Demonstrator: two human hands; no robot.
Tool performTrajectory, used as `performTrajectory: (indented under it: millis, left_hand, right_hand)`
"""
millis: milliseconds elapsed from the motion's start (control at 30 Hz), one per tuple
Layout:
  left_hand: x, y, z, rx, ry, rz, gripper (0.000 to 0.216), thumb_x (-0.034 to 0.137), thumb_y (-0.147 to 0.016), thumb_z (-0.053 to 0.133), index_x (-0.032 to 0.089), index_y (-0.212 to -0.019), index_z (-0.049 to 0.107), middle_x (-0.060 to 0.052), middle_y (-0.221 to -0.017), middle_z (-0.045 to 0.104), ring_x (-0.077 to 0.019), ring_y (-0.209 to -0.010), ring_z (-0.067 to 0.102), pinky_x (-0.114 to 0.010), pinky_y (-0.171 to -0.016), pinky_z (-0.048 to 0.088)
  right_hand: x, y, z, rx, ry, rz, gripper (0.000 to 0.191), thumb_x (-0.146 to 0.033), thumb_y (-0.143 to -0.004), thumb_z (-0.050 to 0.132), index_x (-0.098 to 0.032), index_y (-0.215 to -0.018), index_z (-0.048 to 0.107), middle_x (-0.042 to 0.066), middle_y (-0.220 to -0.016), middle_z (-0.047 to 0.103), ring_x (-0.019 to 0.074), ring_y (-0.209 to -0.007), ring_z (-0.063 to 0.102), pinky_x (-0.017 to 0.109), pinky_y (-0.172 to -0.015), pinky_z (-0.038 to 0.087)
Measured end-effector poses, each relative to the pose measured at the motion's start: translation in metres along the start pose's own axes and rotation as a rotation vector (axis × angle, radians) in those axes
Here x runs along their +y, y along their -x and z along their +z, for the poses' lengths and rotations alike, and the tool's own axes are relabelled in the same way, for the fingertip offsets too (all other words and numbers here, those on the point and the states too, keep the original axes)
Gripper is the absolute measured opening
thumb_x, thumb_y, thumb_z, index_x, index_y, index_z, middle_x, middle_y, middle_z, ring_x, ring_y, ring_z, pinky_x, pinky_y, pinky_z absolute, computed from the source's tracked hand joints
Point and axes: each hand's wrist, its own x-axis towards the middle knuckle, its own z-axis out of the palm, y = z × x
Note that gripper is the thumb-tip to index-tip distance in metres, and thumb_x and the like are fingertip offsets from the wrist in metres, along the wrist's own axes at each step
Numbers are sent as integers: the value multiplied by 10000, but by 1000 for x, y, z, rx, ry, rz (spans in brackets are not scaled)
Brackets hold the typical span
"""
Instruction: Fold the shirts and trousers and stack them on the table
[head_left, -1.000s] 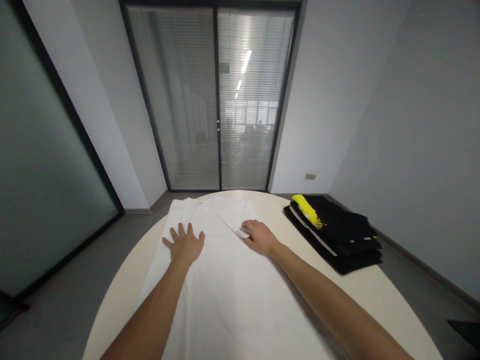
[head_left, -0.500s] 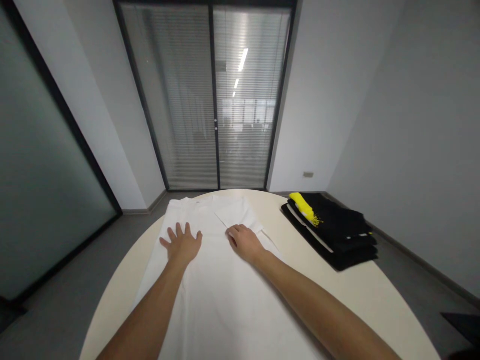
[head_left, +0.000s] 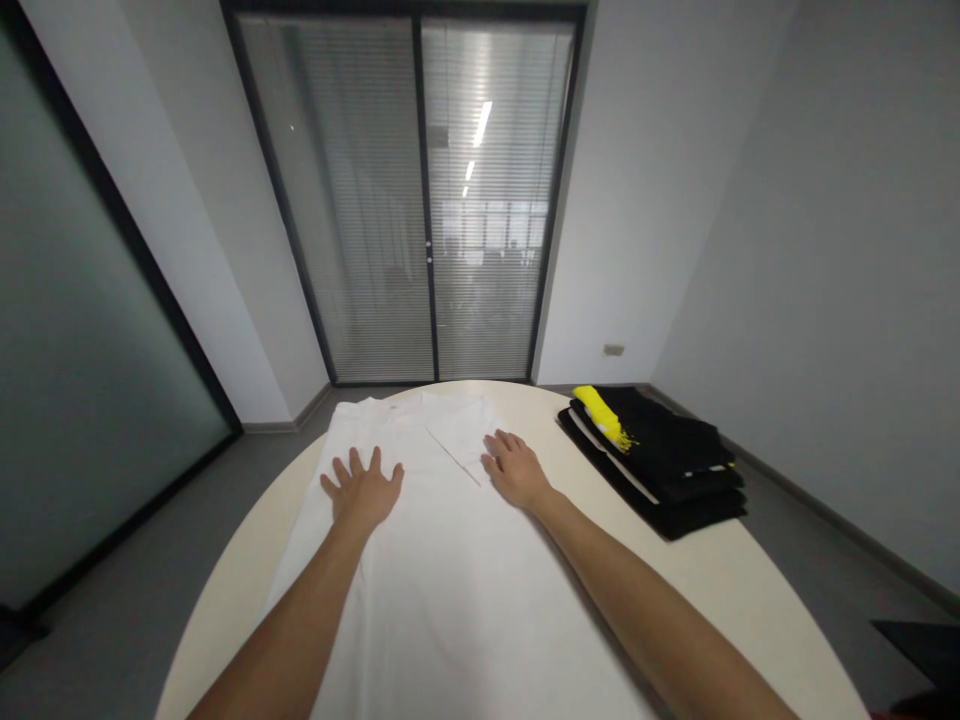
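A white garment (head_left: 442, 580) lies spread flat along the round cream table (head_left: 750, 600). My left hand (head_left: 364, 490) rests flat on its left side, fingers spread. My right hand (head_left: 514, 468) lies flat on the garment's right part, fingers stretched out on the folded-over white sleeve (head_left: 465, 440). Neither hand holds anything.
A stack of folded black clothes (head_left: 660, 460) with a yellow patch on top sits at the table's right edge. Beyond the table are glass sliding doors with blinds (head_left: 420, 200), a frosted glass wall on the left and grey floor around.
My right hand let go of the sleeve edge it pinched, slid left, then came back right and flattened on the folded sleeve. My left hand stayed put.
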Motion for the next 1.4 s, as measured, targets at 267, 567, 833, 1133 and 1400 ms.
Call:
performTrajectory:
  millis: [267, 567, 833, 1133, 1400]
  left_hand:
    - [26, -3, 3, -12, 45, 57, 764, 695, -884, 309, 266, -1508, 410, -160, -1620, 263, -495, -1469, 150, -683, -1130, 91]
    - [82, -13, 14, -11, 77, 116, 745, 675, -886, 337, 266, -1504, 416, -156, -1620, 264, -485, -1469, 163, -676, -1133, 82]
    - [90, -23, 19, -8, 91, 160, 745, 677, -885, 341, 277, -1510, 406, -153, -1625, 252, -489, -1473, 145, -688, -1131, 80]
    - [78, -4, 0, 127, 208, 219, 589, 442, -1007, 210, 163, -1450, 478, -148, -1560, 395, -295, -1420, 381, -486, -1177, 240]
    - [63, 8, 5, 47, 208, 332, 591, 478, -980, 359, 160, -1471, 447, -138, -1557, 407, -292, -1456, 329, -486, -1189, 225]
  right_hand:
    - [25, 13, -6, -112, 49, 83, 533, -512, -1023, 288, -262, -1458, 470, 94, -1564, 390, 307, -1446, 290, 569, -1161, 133]
    - [74, 15, -18, -167, 95, 158, 642, -625, -989, 275, -282, -1522, 377, 84, -1617, 290, 332, -1492, 189, 585, -1171, 74]
    - [67, 14, -15, -235, 141, 139, 756, -696, -956, 264, -258, -1572, 264, 103, -1649, 176, 342, -1518, 73, 554, -1189, 8]
    - [65, 15, -27, -90, 2, 330, 564, -533, -1027, 225, -276, -1466, 468, 104, -1564, 387, 304, -1430, 337, 488, -1116, 297]
    - [92, -8, -28, -14, -103, 553, 441, -274, -891, 617, -185, -1322, 583, 173, -1259, 618, 312, -1180, 581, 419, -967, 462]
